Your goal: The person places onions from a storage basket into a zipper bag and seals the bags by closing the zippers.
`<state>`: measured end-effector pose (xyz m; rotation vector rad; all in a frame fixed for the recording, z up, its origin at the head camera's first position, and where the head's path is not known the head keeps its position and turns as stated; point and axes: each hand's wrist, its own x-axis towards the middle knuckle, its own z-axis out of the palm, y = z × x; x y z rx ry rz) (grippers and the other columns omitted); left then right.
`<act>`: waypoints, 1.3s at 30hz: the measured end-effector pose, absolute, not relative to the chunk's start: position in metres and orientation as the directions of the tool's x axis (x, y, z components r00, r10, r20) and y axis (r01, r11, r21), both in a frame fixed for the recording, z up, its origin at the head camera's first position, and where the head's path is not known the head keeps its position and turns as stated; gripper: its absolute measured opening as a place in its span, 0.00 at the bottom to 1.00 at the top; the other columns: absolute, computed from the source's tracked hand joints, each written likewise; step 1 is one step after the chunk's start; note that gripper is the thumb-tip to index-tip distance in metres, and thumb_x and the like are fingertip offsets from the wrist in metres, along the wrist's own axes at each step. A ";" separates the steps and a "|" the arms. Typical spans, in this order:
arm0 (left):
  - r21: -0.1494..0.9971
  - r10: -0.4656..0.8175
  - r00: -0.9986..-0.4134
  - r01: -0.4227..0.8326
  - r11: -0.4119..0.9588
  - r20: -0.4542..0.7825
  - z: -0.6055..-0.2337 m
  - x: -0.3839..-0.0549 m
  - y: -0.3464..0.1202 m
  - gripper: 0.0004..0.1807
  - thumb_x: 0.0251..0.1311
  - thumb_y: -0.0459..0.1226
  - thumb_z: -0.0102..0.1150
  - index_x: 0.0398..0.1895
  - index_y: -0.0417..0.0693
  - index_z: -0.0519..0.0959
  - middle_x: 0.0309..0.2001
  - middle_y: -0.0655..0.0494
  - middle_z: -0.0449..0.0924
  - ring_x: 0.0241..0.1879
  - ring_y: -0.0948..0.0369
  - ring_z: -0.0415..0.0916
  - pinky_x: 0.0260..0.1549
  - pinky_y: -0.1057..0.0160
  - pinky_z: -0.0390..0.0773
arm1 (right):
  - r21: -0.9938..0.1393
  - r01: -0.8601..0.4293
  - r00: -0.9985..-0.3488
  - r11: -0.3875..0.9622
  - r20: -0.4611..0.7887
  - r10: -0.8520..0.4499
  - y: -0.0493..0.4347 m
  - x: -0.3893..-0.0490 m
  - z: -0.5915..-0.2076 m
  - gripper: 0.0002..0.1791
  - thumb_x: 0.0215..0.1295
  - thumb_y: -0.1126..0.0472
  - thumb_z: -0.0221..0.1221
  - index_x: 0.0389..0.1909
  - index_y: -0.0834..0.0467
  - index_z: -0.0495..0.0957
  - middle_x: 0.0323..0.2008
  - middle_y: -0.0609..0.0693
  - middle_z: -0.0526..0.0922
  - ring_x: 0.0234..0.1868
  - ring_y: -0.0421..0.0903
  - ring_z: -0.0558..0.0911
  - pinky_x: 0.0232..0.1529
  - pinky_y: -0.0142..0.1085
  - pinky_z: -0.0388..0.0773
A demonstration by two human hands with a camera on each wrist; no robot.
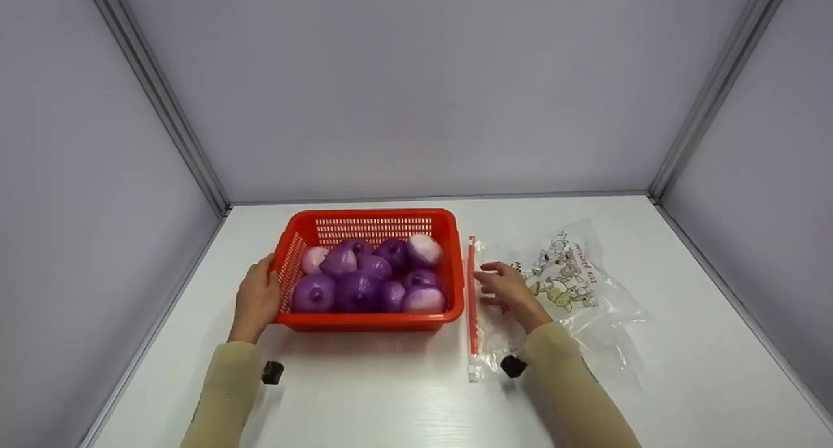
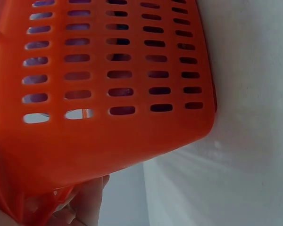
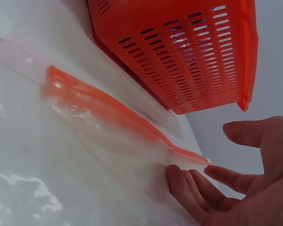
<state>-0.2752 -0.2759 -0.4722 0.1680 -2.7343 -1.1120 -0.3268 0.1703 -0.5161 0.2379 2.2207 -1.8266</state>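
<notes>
Red basket in my left hand, clear bag under my right

Red plastic fills the middle of my view: the basket [image 1: 364,319] stands on the white table [image 1: 364,396], slightly to the left, with its slotted walls showing purple through the holes. My left hand [image 1: 256,298] is clamped on its left end, fingers curled round the rim. Inside, glossy onions [image 1: 356,292] lie heaped together, most of them deep purple, a few pale pink or whitish.

Just beside the basket, to its right, the clear plastic bag [image 1: 566,285] lies flat and crinkled, printed with cartoon animals and red lettering. A red strip [image 1: 472,292] runs along its left edge, the one facing the basket. My right hand [image 1: 511,292] is over the bag near that strip, thumb and fingers apart, with nothing gripped between them; whether the fingertips press on the film I cannot tell.

Beige sleeves [image 1: 224,389] cover both my forearms. Behind the table rises a pale greyish wall [image 1: 416,96].
</notes>
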 end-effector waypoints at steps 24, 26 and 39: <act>0.645 -0.174 -0.976 -0.050 0.762 0.130 -0.474 -0.274 -0.274 0.28 0.80 0.32 0.35 0.79 0.32 0.55 0.66 0.27 0.68 0.64 0.34 0.71 0.69 0.34 0.67 | -0.887 0.152 -0.987 0.437 -0.112 0.116 0.152 -0.327 -0.523 0.27 0.53 0.67 0.72 0.54 0.65 0.76 0.35 0.54 0.80 0.32 0.47 0.79 0.34 0.35 0.80; 0.646 -0.173 -0.976 -0.049 0.762 0.130 -0.474 -0.274 -0.273 0.28 0.80 0.32 0.36 0.79 0.32 0.55 0.66 0.27 0.68 0.64 0.34 0.71 0.70 0.34 0.67 | -0.894 0.152 -0.986 0.421 -0.109 0.126 0.151 -0.326 -0.523 0.27 0.51 0.70 0.70 0.54 0.65 0.77 0.34 0.54 0.79 0.33 0.47 0.78 0.34 0.34 0.79; 0.628 -0.166 -0.972 -0.027 0.778 0.164 -0.474 -0.275 -0.273 0.28 0.78 0.30 0.37 0.78 0.29 0.57 0.65 0.26 0.69 0.62 0.33 0.72 0.68 0.33 0.68 | -0.860 0.140 -0.989 0.491 -0.097 0.111 0.150 -0.327 -0.523 0.29 0.48 0.68 0.68 0.55 0.61 0.77 0.40 0.56 0.79 0.38 0.51 0.77 0.41 0.39 0.78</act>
